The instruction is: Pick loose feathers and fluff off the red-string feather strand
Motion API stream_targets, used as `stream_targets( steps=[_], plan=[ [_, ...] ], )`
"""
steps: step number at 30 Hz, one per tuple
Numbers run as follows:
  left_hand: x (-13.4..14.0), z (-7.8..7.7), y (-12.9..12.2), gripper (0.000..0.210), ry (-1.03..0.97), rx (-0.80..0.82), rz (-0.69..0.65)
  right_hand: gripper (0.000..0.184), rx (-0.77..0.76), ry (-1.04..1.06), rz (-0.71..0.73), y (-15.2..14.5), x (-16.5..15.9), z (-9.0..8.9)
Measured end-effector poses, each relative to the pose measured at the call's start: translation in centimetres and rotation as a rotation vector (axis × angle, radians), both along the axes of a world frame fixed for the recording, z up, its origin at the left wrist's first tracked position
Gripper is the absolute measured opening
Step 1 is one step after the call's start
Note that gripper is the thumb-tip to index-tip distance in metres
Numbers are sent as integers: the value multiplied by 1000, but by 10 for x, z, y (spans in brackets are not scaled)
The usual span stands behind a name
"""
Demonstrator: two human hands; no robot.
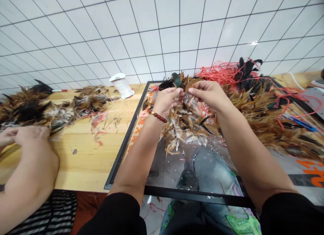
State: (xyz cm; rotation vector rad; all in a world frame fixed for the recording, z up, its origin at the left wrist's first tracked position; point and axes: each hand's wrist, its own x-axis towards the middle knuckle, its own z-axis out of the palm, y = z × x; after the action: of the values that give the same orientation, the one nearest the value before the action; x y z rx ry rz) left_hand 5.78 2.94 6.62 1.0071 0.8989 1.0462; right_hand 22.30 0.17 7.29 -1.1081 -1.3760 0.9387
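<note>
My left hand (pixel 169 100), with a dark red bead bracelet (pixel 158 116) at the wrist, is raised over a glass-topped black frame (pixel 126 144). Its thumb and forefinger are pressed together, and what they hold is too small to make out. Close by on its right, my right hand (pixel 210 94) pinches a brown feather (pixel 191 82) between thumb and fingers. Beneath both hands lies a loose heap of brown and white feathers (pixel 177 128). A dark green feather (pixel 176 79) sticks up just behind the left fingertips.
Feather bundles (pixel 268 123) and tangled pink ribbon (pixel 222 73) cover the right side. A blue pen-like tool (pixel 302 123) lies there. At left, a white spool (pixel 122 85) stands on the wooden table (pixel 86 160), near another person's hands (pixel 30 134) and more feathers (pixel 27 105). A tiled wall (pixel 164 32) rises behind.
</note>
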Motion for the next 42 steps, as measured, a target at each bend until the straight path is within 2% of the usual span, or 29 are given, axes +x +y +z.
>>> stream_targets(
  steps=[4,8,12,17,21,26,32,38,42],
  plan=[
    [-6,2,1,19,15,26,-100,29,50,71,-17,2,-2,-2],
    [-9,3,2,18,22,12,-164,27,76,44,-3,7,-1,-7],
    [-7,3,3,14,1,22,-83,24,45,31,12,8,1,-8],
    [-5,1,6,17,-76,124,78,24,-85,37,2,2,-3,-5],
    [-4,1,5,16,-77,163,104,30,-171,50,71,0,-14,-7],
    [-2,0,4,15,-89,167,78,36,-124,127,63,6,-18,-15],
    [-9,-4,13,18,-85,135,260,33,-42,197,-29,11,-11,-11],
    [-7,0,8,19,-93,85,182,28,22,138,2,10,-8,-9],
    [-6,2,4,21,-82,27,142,18,63,72,-70,13,-4,-11]
  ],
)
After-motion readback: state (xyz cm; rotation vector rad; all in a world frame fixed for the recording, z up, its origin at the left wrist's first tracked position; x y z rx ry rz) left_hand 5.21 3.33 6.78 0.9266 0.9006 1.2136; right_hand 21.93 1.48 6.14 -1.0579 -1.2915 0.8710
